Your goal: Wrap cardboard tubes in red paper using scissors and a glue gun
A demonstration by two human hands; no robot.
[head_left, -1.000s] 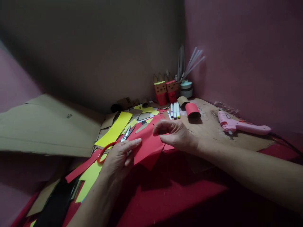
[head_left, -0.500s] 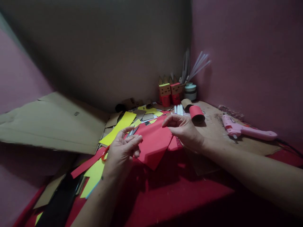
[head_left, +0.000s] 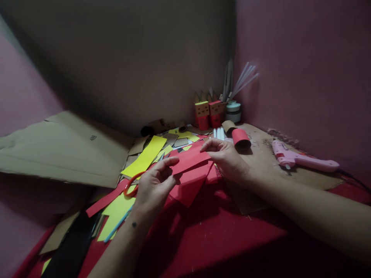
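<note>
Right under my chin, the red tabletop is bare apart from little crumbs of scrap. Just past that, my left hand has the near end of a red paper strip pinched between thumb and fingertips, and my right hand has the far end nipped the same way, so the strip hangs lifted between them, tilted up toward the right. Under it sits a bigger red sheet with a pointy corner aimed at me.

By my left hand lie the scissors, orange handle loop poking out beside my thumb, not in use. Yellow paper and brown cardboard offcuts are spread out to the left.

Progress-wise, my guess is I'm somewhere in the middle. Back in the corner two little box figures stand looking finished, one yellow-topped, one red. Near them a red-wrapped tube lies on its side with a plain brown tube behind it, which looks unwrapped. So the strip in my hands seems cut but not stuck to anything. Glue gun is resting on the cardboard mat off to the right, well away from both hands, and the markers lie untouched beside the tubes.
</note>
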